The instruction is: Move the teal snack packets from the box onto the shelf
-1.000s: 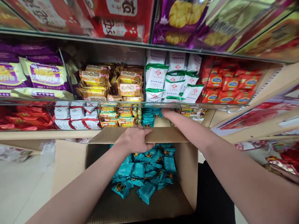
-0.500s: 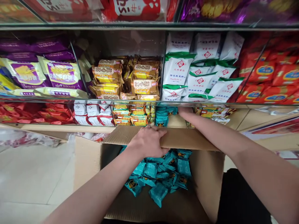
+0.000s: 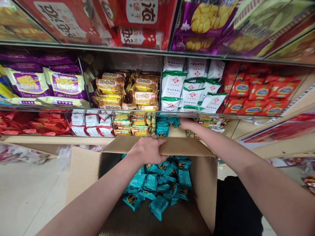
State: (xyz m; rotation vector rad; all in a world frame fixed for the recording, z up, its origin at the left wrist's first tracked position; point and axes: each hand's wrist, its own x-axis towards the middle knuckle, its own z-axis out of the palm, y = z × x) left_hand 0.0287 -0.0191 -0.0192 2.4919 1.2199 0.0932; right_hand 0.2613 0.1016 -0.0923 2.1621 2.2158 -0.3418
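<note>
Some teal packets (image 3: 162, 127) sit on the lower shelf (image 3: 176, 132) beside bare board; many more lie loose in the box (image 3: 204, 193), so most look unshelved. Your right hand (image 3: 186, 124) is beside the shelved ones, its grip impossible to tell; your left hand (image 3: 150, 149) clasps the box's flap (image 3: 188, 146).

The left forearm (image 3: 98, 193) and right forearm (image 3: 246, 167), broader toward the elbow, are bare, as are the left hand (image 3: 148, 150) and right hand (image 3: 186, 124). At near right, plain black cloth (image 3: 237, 208) (which garment, I cannot tell) covers a rounded part of the body.
</note>
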